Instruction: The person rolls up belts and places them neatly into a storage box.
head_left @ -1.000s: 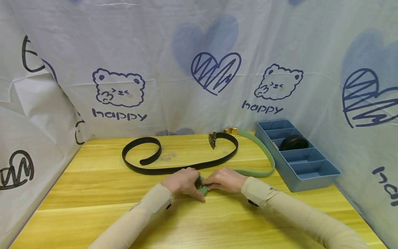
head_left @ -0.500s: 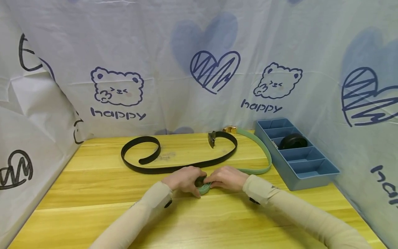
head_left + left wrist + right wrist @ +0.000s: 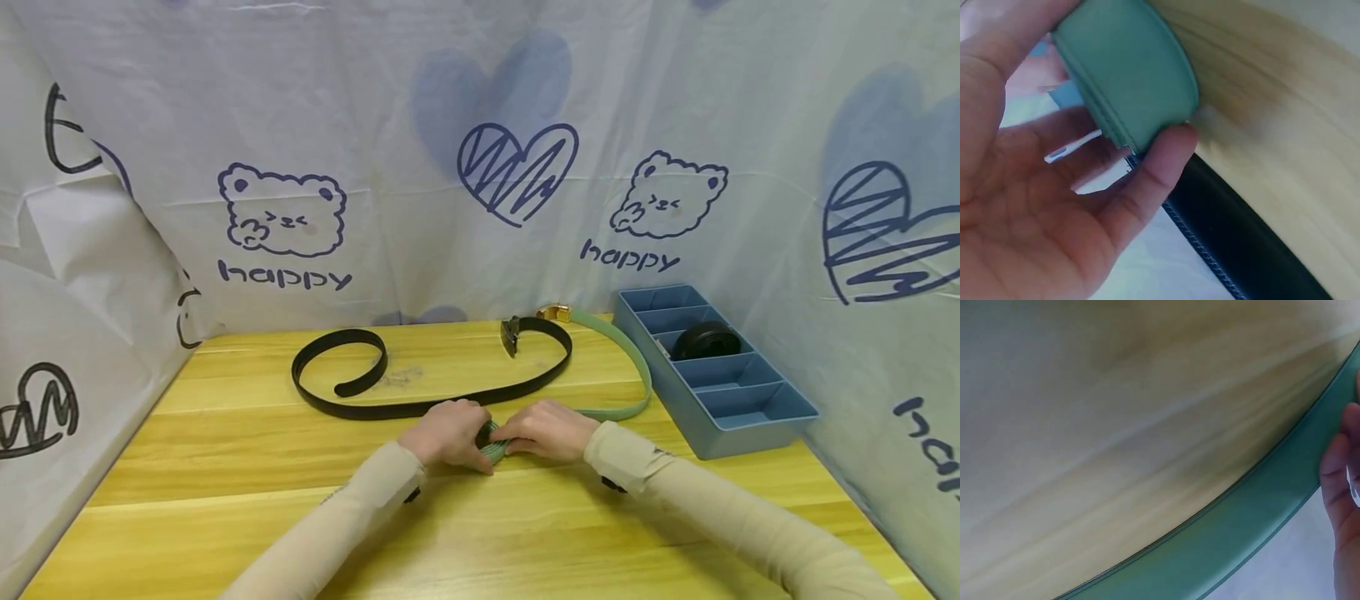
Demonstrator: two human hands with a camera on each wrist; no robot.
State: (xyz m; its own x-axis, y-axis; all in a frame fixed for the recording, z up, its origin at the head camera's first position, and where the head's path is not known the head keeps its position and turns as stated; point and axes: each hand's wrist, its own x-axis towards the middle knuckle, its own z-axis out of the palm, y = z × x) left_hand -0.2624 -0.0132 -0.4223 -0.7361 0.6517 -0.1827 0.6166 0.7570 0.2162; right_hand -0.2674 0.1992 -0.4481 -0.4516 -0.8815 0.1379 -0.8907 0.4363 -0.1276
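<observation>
We've got a printed sheet (image 3: 397, 92) upright beyond the grip, and the wooden table (image 3: 300, 533) under it. Blue divided tray (image 3: 750, 442) well off to the right of the grip, with a black coil (image 3: 707, 343) in one compartment. Black belt (image 3: 420, 410) lies just beyond the grip, one end loosely curled, its dark buckle (image 3: 511, 336) past the hands. Green belt (image 3: 641, 363) is the one being handled: slack leaves the grip on the right, bends near the tray and runs back to a gold buckle (image 3: 555, 313) at the far edge. Left hand (image 3: 446, 435) holds the green roll (image 3: 495, 452), fingers and thumb curved round it; right hand (image 3: 551, 431) pinches the roll's wall from the other side, and its wrist view shows fingers along the strap. Change over the last second: the slack's bend has drawn in toward the grip, off the tray side, while the gold buckle and black belt look unmoved. We read that as more strap wound into the roll, with a good length left loose.
</observation>
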